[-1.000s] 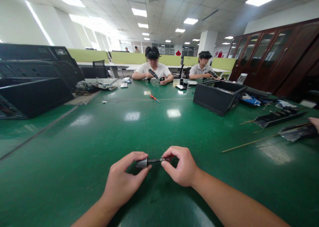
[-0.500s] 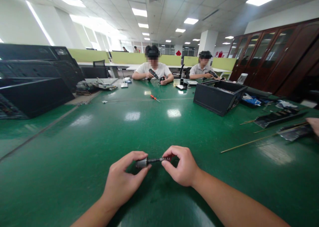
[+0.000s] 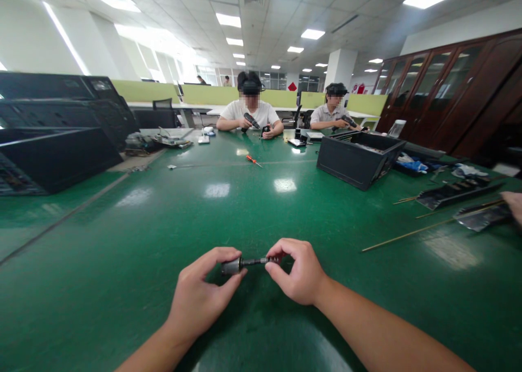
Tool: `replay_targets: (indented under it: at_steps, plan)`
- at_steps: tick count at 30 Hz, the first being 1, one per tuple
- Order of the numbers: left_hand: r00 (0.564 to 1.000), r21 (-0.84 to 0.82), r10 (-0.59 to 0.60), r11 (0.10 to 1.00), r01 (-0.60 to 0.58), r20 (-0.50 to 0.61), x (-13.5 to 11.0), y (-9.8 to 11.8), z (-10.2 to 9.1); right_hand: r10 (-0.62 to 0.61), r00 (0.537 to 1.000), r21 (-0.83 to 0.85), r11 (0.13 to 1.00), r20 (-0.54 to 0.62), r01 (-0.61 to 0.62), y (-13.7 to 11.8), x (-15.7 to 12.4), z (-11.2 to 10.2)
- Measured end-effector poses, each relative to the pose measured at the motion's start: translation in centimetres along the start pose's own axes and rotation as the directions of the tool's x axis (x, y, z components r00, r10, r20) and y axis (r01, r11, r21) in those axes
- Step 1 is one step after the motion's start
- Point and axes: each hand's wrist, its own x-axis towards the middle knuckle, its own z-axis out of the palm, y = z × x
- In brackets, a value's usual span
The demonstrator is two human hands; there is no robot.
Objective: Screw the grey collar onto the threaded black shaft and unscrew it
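Observation:
Just above the green table, my left hand pinches a short silver metal cylinder between thumb and fingers. A thin dark shaft runs from its right end toward my right hand. That hand is closed, its thumb and fingertips gripping the ribbed, coil-like end of the shaft. Part of this end is hidden by my fingers. The piece lies almost level between the two hands.
A red-handled screwdriver lies farther up the table. To the right stands a black computer case, near thin brass rods; more black cases are at left. Two people work opposite with power drills. Another person's hand enters at right.
Almost nothing differs. Both of my hands keep their hold on the cylinder and the shaft's coil-like end, with only a tiny shift.

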Motion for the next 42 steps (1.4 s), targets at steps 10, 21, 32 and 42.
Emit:
replay_targets:
  at_steps: [10, 21, 32, 42]
  plan:
    - [1.0, 0.0, -0.016, 1.0, 0.016, -0.005, 0.2, 0.1, 0.1, 0.001, 1.0, -0.017, 1.0, 0.0, -0.001, -0.1, -0.1, 0.0]
    - [1.0, 0.006, -0.015, 1.0, 0.015, -0.01, 0.1, 0.1, 0.1, 0.017, 1.0, 0.007, 1.0, -0.006, -0.017, -0.1, 0.0, -0.1]
    - [0.995, -0.017, -0.099, 0.995, 0.099, -0.004, -0.1, -0.2, -0.2, 0.104, 0.983, 0.208, 0.976, -0.149, -0.072, 0.6, -0.1, -0.1]
    - [0.931, -0.11, -0.354, 0.933, 0.344, -0.091, 0.9, -0.4, -0.7, 0.352, 0.915, 0.516, 0.83, -0.196, -0.209, 1.3, 0.8, 0.2]
